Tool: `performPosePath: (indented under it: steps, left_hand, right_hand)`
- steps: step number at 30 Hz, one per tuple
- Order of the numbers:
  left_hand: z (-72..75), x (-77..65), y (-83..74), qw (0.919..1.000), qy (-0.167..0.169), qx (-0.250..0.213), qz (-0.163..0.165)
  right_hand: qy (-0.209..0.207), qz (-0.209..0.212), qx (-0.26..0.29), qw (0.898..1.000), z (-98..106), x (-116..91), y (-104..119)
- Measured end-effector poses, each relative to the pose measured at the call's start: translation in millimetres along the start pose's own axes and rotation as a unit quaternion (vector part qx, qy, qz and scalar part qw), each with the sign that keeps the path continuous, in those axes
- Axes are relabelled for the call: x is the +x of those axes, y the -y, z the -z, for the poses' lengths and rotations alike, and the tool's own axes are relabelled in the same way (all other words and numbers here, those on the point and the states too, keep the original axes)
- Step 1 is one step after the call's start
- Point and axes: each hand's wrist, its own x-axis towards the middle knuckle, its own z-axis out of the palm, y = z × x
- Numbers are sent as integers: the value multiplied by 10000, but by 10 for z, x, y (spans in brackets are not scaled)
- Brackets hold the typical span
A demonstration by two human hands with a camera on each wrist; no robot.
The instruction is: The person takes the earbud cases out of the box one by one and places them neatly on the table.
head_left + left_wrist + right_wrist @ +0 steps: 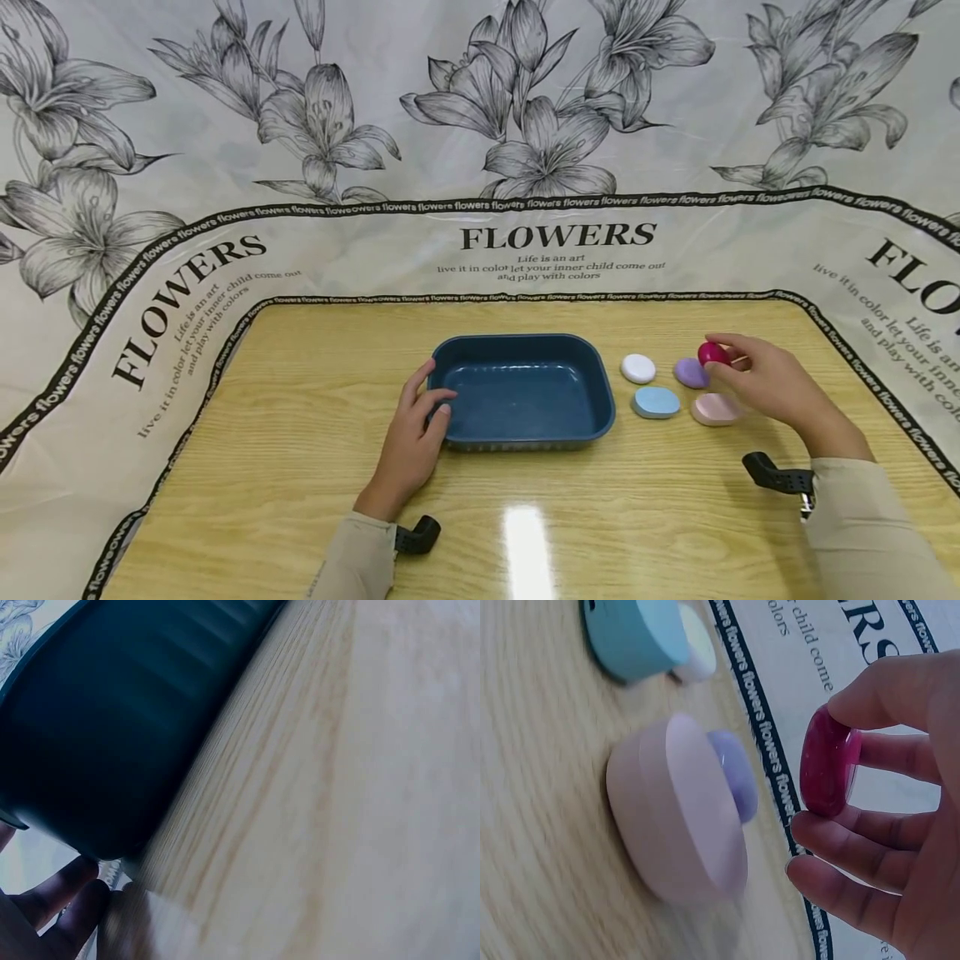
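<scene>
My right hand (772,379) pinches a glossy magenta oval piece (826,763), shaped like a small bar of soap, between thumb and fingertips. In the head view it overlaps a purple oval piece (690,373). A larger pale pink oval piece (715,409) lies just below my fingers. My left hand (411,442) is at the left end of a dark blue rectangular basin (525,442), holding its rim loosely with bent fingers. The left wrist view shows fingertips (79,881) beside the outer corner of the basin. Inside, the basin floor shows bare.
A white round piece (638,368) and a light blue oval piece (656,402) lie between the basin and the purple and pink pieces. The wooden table (300,400) is bordered at the back and sides by a flower-printed cloth (360,250).
</scene>
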Motion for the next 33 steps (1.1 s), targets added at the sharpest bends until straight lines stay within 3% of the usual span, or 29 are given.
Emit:
performPosePath:
  steps: [18, 26, 33]
  left_hand:
    - [-4, -2, -17, 9999, 44, 22, 107]
    - [-8, -2, -3, 9999, 28, 64, 83]
    - [-9, -3, -8, 10000, 1, 55, 65]
  right_hand:
    - [313, -206, -408, 9985, 70, -6, -224]
    - [573, -478, -927, 9929, 107, 30, -365]
    - [714, -617, -1073, 9897, 99, 43, -460]
